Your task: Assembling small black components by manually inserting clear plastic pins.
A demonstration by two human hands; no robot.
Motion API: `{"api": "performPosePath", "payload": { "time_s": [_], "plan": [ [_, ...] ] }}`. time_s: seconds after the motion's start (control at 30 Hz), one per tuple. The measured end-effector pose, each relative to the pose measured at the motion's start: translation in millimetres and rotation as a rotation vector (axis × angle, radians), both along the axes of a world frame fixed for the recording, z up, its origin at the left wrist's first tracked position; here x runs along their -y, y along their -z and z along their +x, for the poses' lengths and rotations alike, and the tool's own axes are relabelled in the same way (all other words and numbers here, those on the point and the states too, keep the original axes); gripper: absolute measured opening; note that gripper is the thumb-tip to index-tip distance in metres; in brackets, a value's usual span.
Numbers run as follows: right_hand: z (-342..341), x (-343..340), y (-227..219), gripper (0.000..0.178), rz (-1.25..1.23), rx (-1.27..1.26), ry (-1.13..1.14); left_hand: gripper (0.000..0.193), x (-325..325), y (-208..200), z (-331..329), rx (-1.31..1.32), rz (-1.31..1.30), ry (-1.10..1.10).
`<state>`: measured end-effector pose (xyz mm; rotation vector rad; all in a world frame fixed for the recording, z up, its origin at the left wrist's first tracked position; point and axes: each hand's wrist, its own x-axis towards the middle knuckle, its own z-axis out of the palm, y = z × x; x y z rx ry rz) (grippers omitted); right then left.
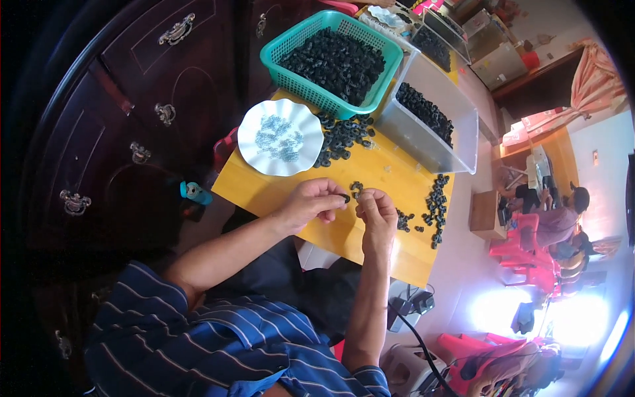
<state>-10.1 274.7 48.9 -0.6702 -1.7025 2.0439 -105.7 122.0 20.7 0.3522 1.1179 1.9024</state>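
My left hand (312,202) pinches a small black ring-like part (346,198) between thumb and fingertips, just above the yellow table (331,239). Close by on the right, my right hand (376,213) has thumb and finger pressed together; what they hold, if anything, is too small to tell. Another little black piece (356,186) shows at those fingertips. Beyond my left hand, a white scalloped plate (249,149) carries a spread of tiny shiny metal pieces (281,137). Loose black parts (340,140) are heaped beside the plate.
At the table's far side are a green basket (281,76) and a translucent bin (463,155), both holding many black parts. More black pieces (435,208) lie along the right edge. Dark cabinets (132,86) stand left; people sit by pink chairs (522,248) at right.
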Motion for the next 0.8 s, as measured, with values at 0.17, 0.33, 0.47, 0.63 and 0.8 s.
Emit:
{"api": "performPosePath", "payload": {
  "time_s": [0.17,0.33,0.47,0.63,0.8],
  "plan": [
    [5.5,13.2,2.0,0.009,-0.033,-0.005,0.013,0.016,0.4,0.2,1.2,-0.029,0.009,0.003],
    [7.0,17.3,4.8,0.013,0.032,0.022,0.026,0.014,0.2,-2.3,2.5,-0.056,-0.012,-0.001],
    [9.6,19.1,4.9,0.014,0.088,0.023,0.029,0.011,0.6,-2.3,3.6,-0.118,-0.055,-0.026],
    [12.9,21.2,3.0,0.011,0.082,0.023,-0.016,0.010,0.7,-3.2,3.0,-0.169,-0.095,-0.031],
    [17.7,7.9,9.3,0.012,-0.120,-0.008,-0.176,0.011,0.9,-1.3,-0.2,-0.239,-0.041,0.046]
  ]
}}
